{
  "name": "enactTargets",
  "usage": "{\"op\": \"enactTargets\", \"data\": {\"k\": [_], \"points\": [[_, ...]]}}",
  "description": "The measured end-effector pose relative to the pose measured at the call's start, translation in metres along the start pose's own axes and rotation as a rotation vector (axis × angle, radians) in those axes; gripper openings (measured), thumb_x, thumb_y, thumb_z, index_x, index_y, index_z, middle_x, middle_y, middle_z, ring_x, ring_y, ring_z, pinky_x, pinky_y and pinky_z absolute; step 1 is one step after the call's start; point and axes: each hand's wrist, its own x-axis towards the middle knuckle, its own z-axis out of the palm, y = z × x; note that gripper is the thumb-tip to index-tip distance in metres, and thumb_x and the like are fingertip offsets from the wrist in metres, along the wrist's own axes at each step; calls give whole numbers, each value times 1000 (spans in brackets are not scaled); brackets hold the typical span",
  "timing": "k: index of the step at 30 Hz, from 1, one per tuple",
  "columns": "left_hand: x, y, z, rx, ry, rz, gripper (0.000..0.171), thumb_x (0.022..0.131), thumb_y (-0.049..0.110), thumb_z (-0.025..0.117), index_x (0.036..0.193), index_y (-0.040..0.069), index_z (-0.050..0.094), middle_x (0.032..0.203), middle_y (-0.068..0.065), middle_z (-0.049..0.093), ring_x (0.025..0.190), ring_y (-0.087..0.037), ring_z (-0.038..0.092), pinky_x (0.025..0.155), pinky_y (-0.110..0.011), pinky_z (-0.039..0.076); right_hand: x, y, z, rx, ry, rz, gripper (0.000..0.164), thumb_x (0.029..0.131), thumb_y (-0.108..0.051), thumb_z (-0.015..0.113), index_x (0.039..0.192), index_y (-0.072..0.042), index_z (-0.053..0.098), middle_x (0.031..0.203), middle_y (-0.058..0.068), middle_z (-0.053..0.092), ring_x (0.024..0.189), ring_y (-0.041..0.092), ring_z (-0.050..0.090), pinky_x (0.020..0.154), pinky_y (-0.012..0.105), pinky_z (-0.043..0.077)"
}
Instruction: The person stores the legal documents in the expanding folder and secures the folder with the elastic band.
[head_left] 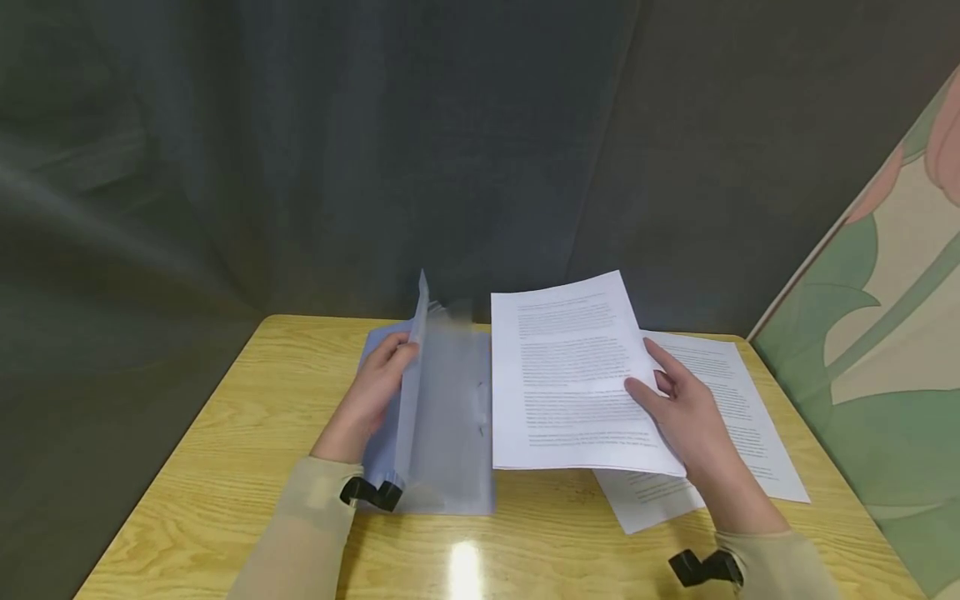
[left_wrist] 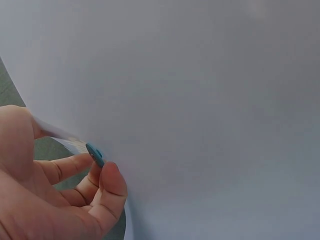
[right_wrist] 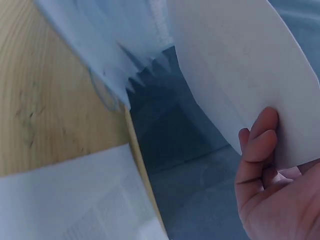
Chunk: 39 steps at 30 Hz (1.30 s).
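A translucent blue document folder point(head_left: 457, 433) lies on the table with its cover raised. My left hand point(head_left: 369, 396) holds the raised cover by its edge. Close up in the left wrist view, its fingers pinch the sheet near a small blue-green button point(left_wrist: 94, 154). My right hand point(head_left: 686, 417) grips printed sheets point(head_left: 573, 379) by their right edge, thumb in front and fingers behind. These sheets hang above the table, just right of the folder. In the right wrist view, the sheets point(right_wrist: 245, 65) bend slightly above the hand, near the folder's blurred pale-blue edge point(right_wrist: 110, 45).
More printed paper point(head_left: 738, 408) lies on the right of the wooden table point(head_left: 225, 433), partly under the held sheets. A dark curtain point(head_left: 450, 150) hangs behind the table's far edge. A floral panel point(head_left: 885, 367) stands along the right side.
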Motion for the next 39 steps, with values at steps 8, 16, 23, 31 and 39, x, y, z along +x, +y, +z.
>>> {"op": "enactTargets", "data": {"k": [8,16,23,31,39], "points": [[0,-2,1,11,3,11,48,116,34,50,149,1,57,142,-24,57,122,-31,53,104,-48,40,2,-17,19,103,-23,-17,79,111,-27,69,177,-27,25,152,22,62,96,21,81,74,34,65],[0,-1,1,28,23,-16,50,114,38,53,151,4,56,145,-20,57,131,-34,51,110,-53,39,9,-30,41,160,-64,-42,77,111,-21,68,177,-23,27,148,21,65,96,24,80,74,36,65],[1,-3,2,21,30,-8,49,114,37,54,150,4,58,140,-21,61,122,-33,57,100,-46,44,17,-38,57,160,-84,-35,76,110,-18,69,176,-24,30,141,21,67,95,28,81,74,38,66],[1,-2,4,14,42,-8,46,114,36,53,148,5,60,137,-21,62,120,-33,58,99,-45,45,19,-43,70,87,-86,-72,74,110,-18,68,175,-22,33,133,22,68,89,27,80,70,35,64],[0,-1,4,25,45,-14,47,114,36,53,149,5,59,141,-21,62,126,-34,55,105,-48,40,24,-47,84,35,-81,-97,73,109,-19,68,174,-19,35,137,22,68,90,25,78,72,34,63]]}}
